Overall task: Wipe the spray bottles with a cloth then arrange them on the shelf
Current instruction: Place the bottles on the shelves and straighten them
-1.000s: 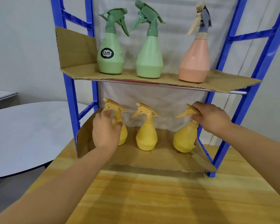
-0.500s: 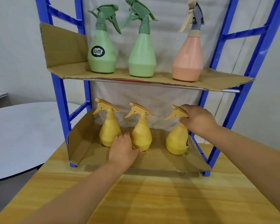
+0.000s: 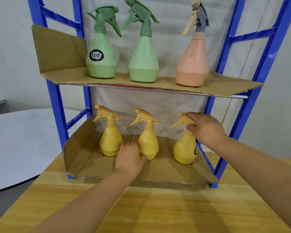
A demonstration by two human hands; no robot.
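Since a second ago my left hand has dropped from the left yellow bottle's trigger to the base of the middle yellow bottle, fingers loosely against it. Right hand grip stays closed on the right yellow bottle's neck. All six bottles stand upright on the shelf, lower nozzles pointing left. No cloth visible; judged near finished, spacing adjustments left.

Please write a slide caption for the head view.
Right hand grips right yellow plastic spray bottle; left hand touches middle yellow one.
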